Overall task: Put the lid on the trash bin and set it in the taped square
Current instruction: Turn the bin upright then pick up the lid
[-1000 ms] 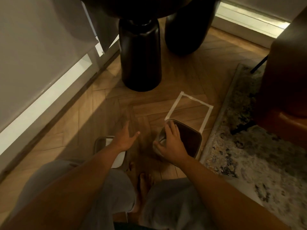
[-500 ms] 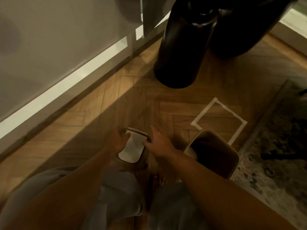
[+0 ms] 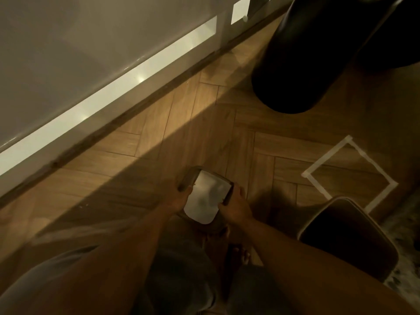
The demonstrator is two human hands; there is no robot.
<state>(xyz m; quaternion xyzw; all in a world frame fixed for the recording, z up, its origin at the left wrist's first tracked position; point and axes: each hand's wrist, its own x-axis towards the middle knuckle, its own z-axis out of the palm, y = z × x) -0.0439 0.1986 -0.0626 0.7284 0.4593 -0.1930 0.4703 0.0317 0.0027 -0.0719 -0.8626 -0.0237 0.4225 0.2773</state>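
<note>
The lid (image 3: 205, 196), a rounded rectangle with a dark rim and a pale shiny panel, is just above the wooden floor in front of my knees. My left hand (image 3: 179, 197) grips its left edge and my right hand (image 3: 234, 205) grips its right edge. The open trash bin (image 3: 347, 237), dark inside with a pale rim, stands to the right of the lid, overlapping the near corner of the taped square (image 3: 350, 172). The square of white tape lies on the floor beyond the bin, with bare floor inside it.
A black round pedestal (image 3: 302, 64) stands on the floor at the top right, beyond the tape. A white skirting board (image 3: 109, 98) and grey wall run along the left. A patterned rug (image 3: 406, 226) edges the right side. My bare foot (image 3: 238, 253) is below the lid.
My right hand left the bin's rim and moved left to the lid. Both hands now hold the lid, which has lifted slightly. The view has swung left.
</note>
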